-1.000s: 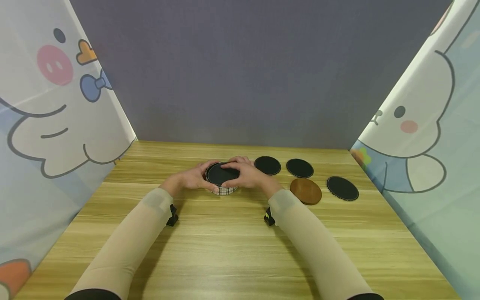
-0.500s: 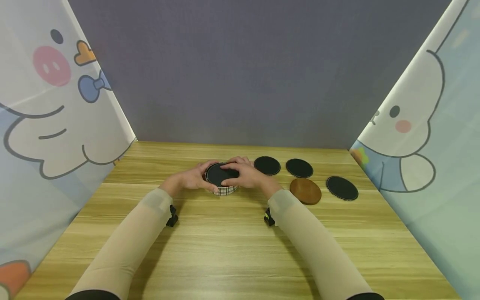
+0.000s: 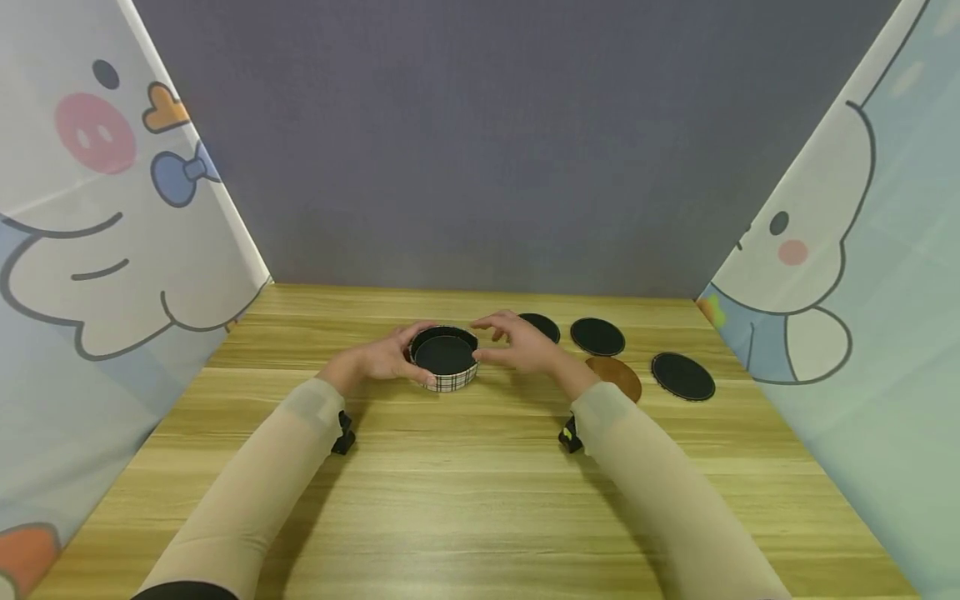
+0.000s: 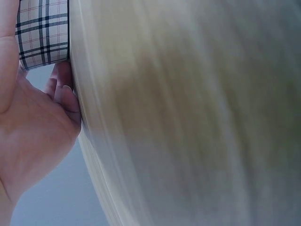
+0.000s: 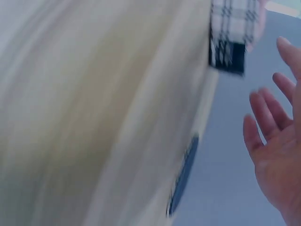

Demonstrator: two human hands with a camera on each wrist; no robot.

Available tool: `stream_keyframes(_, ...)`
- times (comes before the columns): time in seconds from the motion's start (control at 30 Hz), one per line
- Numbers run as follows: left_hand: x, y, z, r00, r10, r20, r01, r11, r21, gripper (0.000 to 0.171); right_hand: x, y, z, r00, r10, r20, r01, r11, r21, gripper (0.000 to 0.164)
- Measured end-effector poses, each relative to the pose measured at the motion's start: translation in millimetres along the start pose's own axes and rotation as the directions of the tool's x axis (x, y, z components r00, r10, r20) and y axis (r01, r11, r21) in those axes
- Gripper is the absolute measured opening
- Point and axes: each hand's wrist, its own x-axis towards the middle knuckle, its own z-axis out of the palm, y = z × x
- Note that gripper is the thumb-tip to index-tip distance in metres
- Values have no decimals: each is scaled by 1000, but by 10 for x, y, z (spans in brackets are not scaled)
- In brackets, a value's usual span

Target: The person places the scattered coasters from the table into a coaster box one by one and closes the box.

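A round, shallow coaster holder [image 3: 453, 382] in black-and-white plaid stands on the table in the head view. A black round coaster [image 3: 444, 356] lies down inside its dark walls. My left hand [image 3: 386, 357] grips the holder's left side, thumb at the front and fingers behind. The left wrist view shows the holder's plaid wall [image 4: 43, 33] close to that hand's fingers. To the right of the holder hovers my right hand [image 3: 517, 343], fingers spread and holding nothing. In the right wrist view a gap shows between this hand [image 5: 277, 136] and the plaid wall [image 5: 233, 21].
Black round coasters lie flat at the back right: one partly behind my right hand [image 3: 543, 325], another coaster [image 3: 597, 336] beside it, and a third coaster [image 3: 683, 376] farther right. A brown disc [image 3: 618, 377] is partly hidden by my right wrist. A grey panel [image 3: 480, 167] rises behind the table.
My right hand has let go and drawn back to the right. The black coaster has dropped from the holder's rim level down inside it. My left hand keeps its grip.
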Motion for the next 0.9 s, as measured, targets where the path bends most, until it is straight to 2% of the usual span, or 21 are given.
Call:
stream_keyframes(0.1, -30, 20, 2, 1000, 14, -11, -13, 1000, 14, 124, -238, 104, -217, 999, 15, -38, -12, 998, 57, 59)
stream_keyframes(0.3, -47, 24, -10, 1000, 24, -2, -24, 1000, -1, 126, -856, 438, -675, 991, 89, -101, -81, 993, 83, 53)
stream_keyframes(0.4, -48, 15, -18, 1000, 24, -1, -24, 1000, -8, 125, -1168, 681, -903, 980, 149, -130, -140, 987, 80, 50)
stream_keyframes(0.53, -57, 17, -22, 1000, 21, -2, -21, 1000, -14, 123, -1533, 1007, -1156, 955, 228, -189, -231, 973, 7, 49)
stream_keyframes(0.63, -64, 17, -26, 1000, 20, 1, -20, 999, -26, 121, -1751, 1231, -1277, 937, 273, -219, -287, 957, -34, 47)
stream_keyframes(0.77, -71, 12, -34, 1000, 14, 1, -14, 999, -31, 119, -1963, 1460, -1373, 923, 327, -202, -345, 937, -60, 47)
stream_keyframes(0.9, -79, 16, -38, 1000, -3, -2, 3, 1000, -14, 120, -2072, 1607, -1415, 944, 293, -154, -311, 944, -110, 40)
